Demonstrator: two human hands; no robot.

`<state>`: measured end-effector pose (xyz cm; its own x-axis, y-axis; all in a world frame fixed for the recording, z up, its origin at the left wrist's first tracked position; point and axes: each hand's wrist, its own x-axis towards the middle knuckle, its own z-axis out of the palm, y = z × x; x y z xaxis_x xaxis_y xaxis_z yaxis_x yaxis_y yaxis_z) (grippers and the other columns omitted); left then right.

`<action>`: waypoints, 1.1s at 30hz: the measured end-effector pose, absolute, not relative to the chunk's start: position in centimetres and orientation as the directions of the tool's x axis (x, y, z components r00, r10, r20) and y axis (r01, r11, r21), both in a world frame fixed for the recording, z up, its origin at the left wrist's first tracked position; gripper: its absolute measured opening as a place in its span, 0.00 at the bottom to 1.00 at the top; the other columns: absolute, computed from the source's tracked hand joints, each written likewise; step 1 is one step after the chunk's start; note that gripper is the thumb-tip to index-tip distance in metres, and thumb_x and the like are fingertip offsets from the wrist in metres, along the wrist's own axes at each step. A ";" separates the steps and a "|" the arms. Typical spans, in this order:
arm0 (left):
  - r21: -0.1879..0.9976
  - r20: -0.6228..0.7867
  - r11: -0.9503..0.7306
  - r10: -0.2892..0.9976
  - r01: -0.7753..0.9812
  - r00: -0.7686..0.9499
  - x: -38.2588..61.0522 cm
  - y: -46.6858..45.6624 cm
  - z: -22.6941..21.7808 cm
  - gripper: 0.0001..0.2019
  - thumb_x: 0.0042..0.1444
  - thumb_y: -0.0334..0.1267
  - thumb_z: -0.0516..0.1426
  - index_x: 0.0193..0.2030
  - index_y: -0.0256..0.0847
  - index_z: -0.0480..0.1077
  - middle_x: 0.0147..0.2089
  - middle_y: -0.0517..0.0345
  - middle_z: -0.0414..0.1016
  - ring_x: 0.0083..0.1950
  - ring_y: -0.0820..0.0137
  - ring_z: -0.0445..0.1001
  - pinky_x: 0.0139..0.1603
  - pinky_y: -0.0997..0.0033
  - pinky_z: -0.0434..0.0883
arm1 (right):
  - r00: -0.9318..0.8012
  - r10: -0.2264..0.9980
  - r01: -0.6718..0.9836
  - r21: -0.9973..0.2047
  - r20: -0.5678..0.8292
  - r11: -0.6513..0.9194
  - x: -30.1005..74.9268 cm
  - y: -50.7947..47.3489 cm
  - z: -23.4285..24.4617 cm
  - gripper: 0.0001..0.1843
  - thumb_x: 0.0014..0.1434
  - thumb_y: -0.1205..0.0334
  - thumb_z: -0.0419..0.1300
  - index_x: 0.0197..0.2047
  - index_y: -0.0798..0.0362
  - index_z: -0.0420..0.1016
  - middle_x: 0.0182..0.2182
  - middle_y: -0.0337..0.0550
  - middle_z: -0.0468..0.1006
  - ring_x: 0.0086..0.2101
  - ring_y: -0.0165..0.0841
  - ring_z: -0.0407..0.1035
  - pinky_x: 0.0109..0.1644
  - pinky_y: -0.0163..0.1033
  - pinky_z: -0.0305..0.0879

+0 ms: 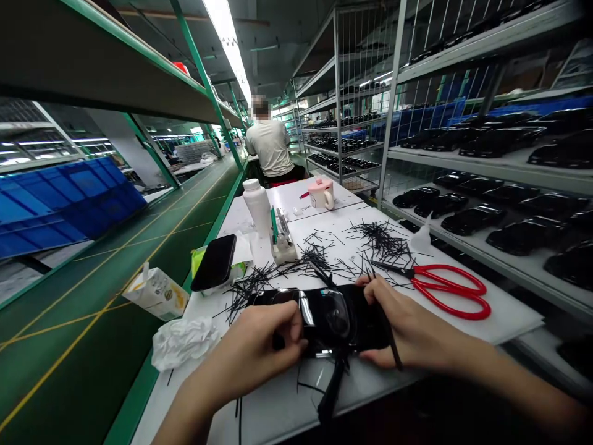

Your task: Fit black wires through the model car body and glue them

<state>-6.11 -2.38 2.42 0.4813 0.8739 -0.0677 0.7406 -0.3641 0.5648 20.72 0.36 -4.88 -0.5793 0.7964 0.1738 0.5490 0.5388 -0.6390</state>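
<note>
A glossy black model car [327, 312] lies sideways in front of me on the white table, both its doors apparently swung out. My left hand [269, 337] is over its left part, thumb and fingers curled together in a pinch; whatever is between the fingertips is hidden. Gripping the car's right end, my right hand [393, 315] has its thumb at the near side and fingers at the far side. A thin dark tool, seemingly tweezers [391, 337], also runs through that hand. Red-handled scissors [447, 287] rest just right of it. Loose thin black strips [380, 241] lie beyond the car.
To the left are a phone [214, 262], a drink carton [157, 293] and crumpled tissue [185, 343] beside a green conveyor [152, 259]. Farther back stand a white bottle [257, 207] and pink mug [320, 194]. Racks of black model cars [477, 219] line the right; another person [269, 145] sits ahead.
</note>
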 end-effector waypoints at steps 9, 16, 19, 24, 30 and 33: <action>0.599 -0.224 -0.229 0.872 0.767 0.435 -4.7 -1.7 4.3 0.09 0.52 0.32 0.58 0.28 0.42 0.59 0.24 0.69 0.63 0.26 0.75 0.60 0.27 0.77 0.56 | -0.642 0.747 0.568 -0.549 0.170 0.613 24.2 3.8 -3.7 0.11 0.68 0.50 0.54 0.44 0.49 0.63 0.46 0.47 0.73 0.45 0.38 0.70 0.48 0.44 0.70; 0.532 -0.259 -0.318 0.821 0.785 0.509 -4.4 -1.0 5.7 0.06 0.48 0.27 0.55 0.29 0.42 0.63 0.26 0.67 0.67 0.26 0.74 0.63 0.26 0.77 0.55 | -0.642 0.736 0.736 -0.095 0.213 0.670 27.4 6.0 -5.9 0.25 0.56 0.82 0.48 0.51 0.56 0.73 0.54 0.62 0.71 0.58 0.54 0.62 0.56 0.59 0.65; 0.677 -0.302 -0.180 0.816 0.714 0.492 -5.6 -0.5 4.7 0.07 0.49 0.30 0.57 0.29 0.42 0.60 0.25 0.68 0.66 0.27 0.76 0.63 0.26 0.78 0.57 | -0.632 0.749 0.757 -0.047 0.200 0.651 27.0 6.3 -5.7 0.27 0.54 0.84 0.48 0.50 0.56 0.75 0.51 0.61 0.73 0.55 0.54 0.65 0.54 0.58 0.66; 0.783 -0.322 -0.047 0.823 0.621 0.469 -6.8 0.4 3.1 0.11 0.49 0.34 0.60 0.30 0.42 0.58 0.21 0.71 0.62 0.24 0.77 0.59 0.24 0.79 0.55 | -0.596 0.780 0.782 -0.081 0.190 0.618 23.6 8.7 -3.6 0.11 0.65 0.68 0.52 0.44 0.54 0.75 0.42 0.53 0.73 0.44 0.45 0.68 0.48 0.49 0.67; 0.850 -0.304 0.005 0.822 0.527 0.482 -6.6 0.9 2.5 0.12 0.48 0.34 0.62 0.31 0.41 0.59 0.20 0.71 0.62 0.23 0.78 0.57 0.23 0.80 0.54 | -0.580 0.808 0.786 -0.189 0.104 0.588 19.1 11.7 -4.2 0.13 0.59 0.52 0.64 0.38 0.54 0.76 0.40 0.50 0.74 0.46 0.45 0.68 0.47 0.45 0.65; 0.850 -0.317 0.013 0.811 0.527 0.492 -6.6 0.9 2.5 0.12 0.49 0.34 0.62 0.31 0.41 0.60 0.20 0.71 0.62 0.23 0.78 0.58 0.23 0.80 0.55 | -0.570 0.820 0.798 -0.207 0.047 0.566 18.8 12.3 -4.7 0.12 0.59 0.53 0.64 0.37 0.55 0.75 0.39 0.50 0.75 0.45 0.43 0.68 0.47 0.44 0.65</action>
